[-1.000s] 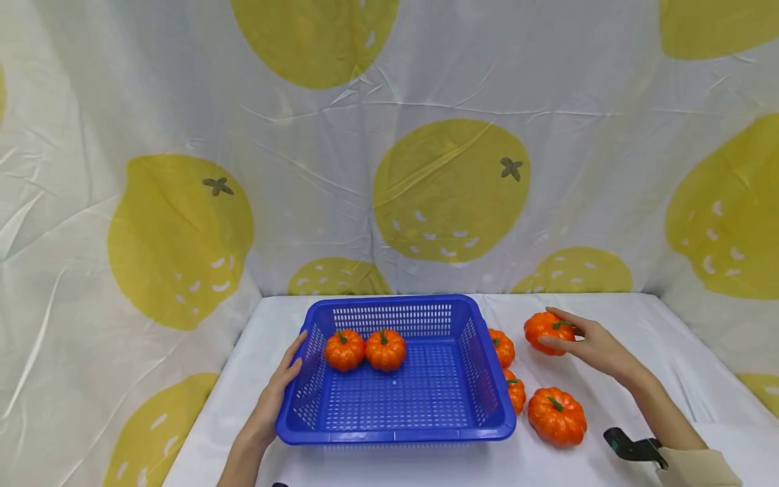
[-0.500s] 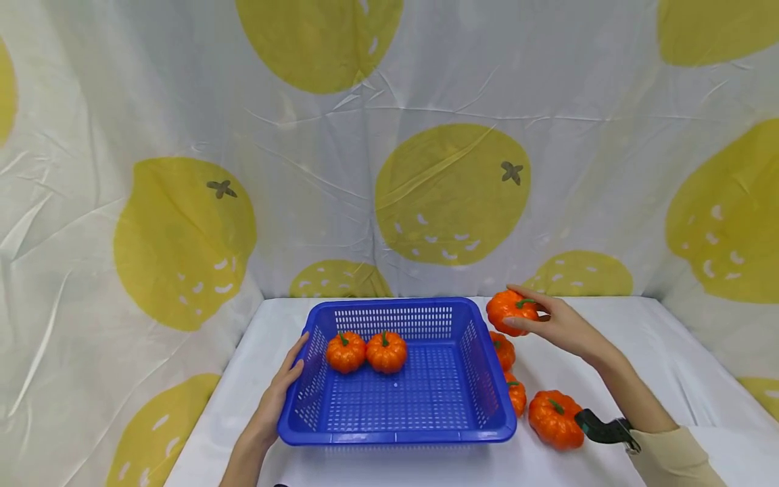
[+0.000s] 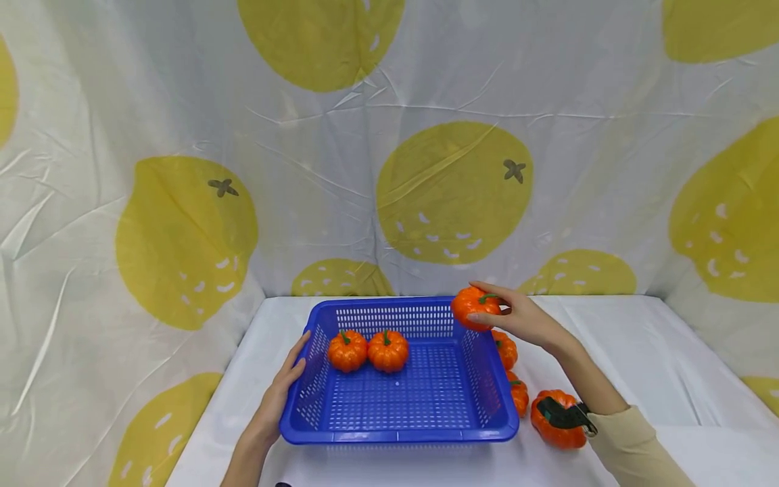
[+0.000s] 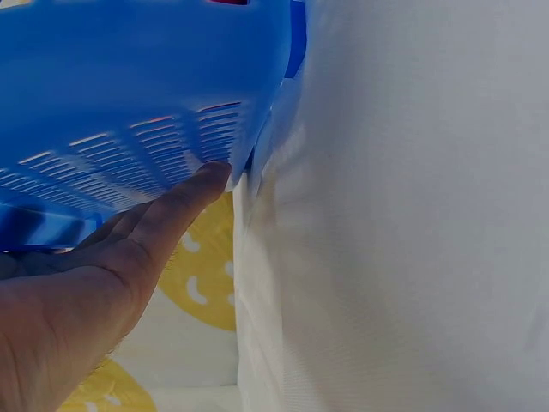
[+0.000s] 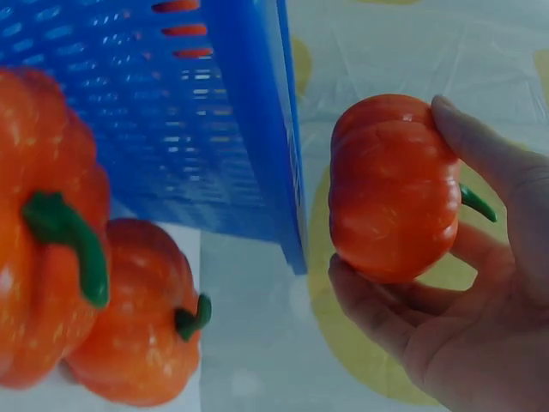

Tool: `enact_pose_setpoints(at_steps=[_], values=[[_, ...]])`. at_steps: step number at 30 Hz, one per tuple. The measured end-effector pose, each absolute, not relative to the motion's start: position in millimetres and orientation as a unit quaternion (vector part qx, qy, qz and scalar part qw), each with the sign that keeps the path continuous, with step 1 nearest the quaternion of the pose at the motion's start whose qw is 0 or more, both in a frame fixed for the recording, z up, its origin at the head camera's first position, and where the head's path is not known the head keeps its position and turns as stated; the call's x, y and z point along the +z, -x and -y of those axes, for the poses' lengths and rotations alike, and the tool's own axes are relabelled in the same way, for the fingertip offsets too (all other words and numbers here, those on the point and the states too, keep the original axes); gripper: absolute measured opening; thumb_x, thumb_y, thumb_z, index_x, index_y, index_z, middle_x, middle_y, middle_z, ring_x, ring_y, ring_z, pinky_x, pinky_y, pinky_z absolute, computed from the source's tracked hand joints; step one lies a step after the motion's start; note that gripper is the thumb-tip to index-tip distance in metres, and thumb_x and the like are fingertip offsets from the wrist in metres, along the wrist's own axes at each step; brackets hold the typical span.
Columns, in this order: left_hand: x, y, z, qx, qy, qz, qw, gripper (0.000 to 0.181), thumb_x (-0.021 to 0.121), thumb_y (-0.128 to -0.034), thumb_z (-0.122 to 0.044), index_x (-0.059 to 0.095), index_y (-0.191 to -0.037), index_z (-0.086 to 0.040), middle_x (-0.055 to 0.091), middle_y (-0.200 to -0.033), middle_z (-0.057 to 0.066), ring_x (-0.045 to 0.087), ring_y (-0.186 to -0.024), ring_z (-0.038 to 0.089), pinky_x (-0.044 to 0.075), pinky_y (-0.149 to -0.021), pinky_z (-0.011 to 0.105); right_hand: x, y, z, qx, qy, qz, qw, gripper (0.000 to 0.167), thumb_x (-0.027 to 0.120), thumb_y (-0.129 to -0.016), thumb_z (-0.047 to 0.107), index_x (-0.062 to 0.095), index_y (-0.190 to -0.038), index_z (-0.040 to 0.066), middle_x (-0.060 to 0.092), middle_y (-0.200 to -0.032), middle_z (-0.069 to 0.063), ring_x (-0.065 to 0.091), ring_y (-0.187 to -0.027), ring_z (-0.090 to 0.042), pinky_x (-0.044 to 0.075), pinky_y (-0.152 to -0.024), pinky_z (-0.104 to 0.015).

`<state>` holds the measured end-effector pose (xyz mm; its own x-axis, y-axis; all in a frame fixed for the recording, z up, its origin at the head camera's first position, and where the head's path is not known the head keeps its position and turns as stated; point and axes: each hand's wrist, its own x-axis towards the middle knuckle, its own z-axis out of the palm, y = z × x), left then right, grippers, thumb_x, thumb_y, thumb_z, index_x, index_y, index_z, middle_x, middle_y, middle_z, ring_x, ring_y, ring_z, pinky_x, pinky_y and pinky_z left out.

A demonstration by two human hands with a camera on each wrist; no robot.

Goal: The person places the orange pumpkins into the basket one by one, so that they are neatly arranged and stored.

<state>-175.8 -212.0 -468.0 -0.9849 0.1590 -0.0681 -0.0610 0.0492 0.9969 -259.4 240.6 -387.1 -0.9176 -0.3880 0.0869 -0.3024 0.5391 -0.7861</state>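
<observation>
1. Pumpkin (image 3: 467,308), orange and glossy w/ a green stem, hangs in midair at the far right corner of the blue basket (image 3: 395,437); exact height over the rim is hard to tell.
2. Handling, by its looks: prob. light, likely an imitation; stiff-skinned, a bit slick given the shine, not esp. fragile, tho the stem could be a weak spot.
3. Best hold: round the ribbed sides, thumb opp. fingers, stem left alone.
4. R hand (image 3: 523,316) has just such a grip: curled partway, spread to the fruit's width, thumb on one side, fingers on the other, stem pointing palmward w/ a gap btwn.
5. L hand (image 3: 275,396), fingers approx. straight, rests against the basket's left side and grips no fruit.
6. Nearby: two pumpkins (image 3: 387,351) sit side by side in the basket; three others (image 3: 560,438) lie on the white-covered desk (image 3: 657,365), just right of it.
</observation>
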Motion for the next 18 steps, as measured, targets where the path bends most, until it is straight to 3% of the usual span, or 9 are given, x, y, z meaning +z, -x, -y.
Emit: enact_pose_setpoints(at_steps=[10, 18], values=[[-467.8, 174.2, 210.3, 0.685, -0.029, -0.724, 0.074, 0.056, 0.031, -0.1107, -0.041, 0.020, -0.165, -0.036, 0.002, -0.177, 0.008, 0.001, -0.161, 0.044, -0.004, -0.122, 0.076, -385.9, 269.8, -217.0, -0.439, 0.207, -0.873, 0.057, 0.071, 0.074, -0.096, 0.038, 0.044, -0.158, 0.021, 0.062, -0.142, -0.015, 0.064, -0.116, -0.026, 0.055, -0.091, -0.035], [-468.6, 174.0, 210.7, 0.683, -0.030, -0.727, 0.069, 0.056, 0.031, -0.1106, -0.042, 0.019, -0.165, -0.036, 0.002, -0.177, 0.008, 0.001, -0.161, 0.044, -0.004, -0.122, 0.076, -381.9, 276.2, -199.5, -0.439, 0.212, -0.871, 0.057, 0.072, 0.075, -0.095, 0.039, 0.045, -0.158, 0.020, 0.063, -0.143, -0.013, 0.064, -0.120, -0.028, 0.053, -0.100, -0.042]])
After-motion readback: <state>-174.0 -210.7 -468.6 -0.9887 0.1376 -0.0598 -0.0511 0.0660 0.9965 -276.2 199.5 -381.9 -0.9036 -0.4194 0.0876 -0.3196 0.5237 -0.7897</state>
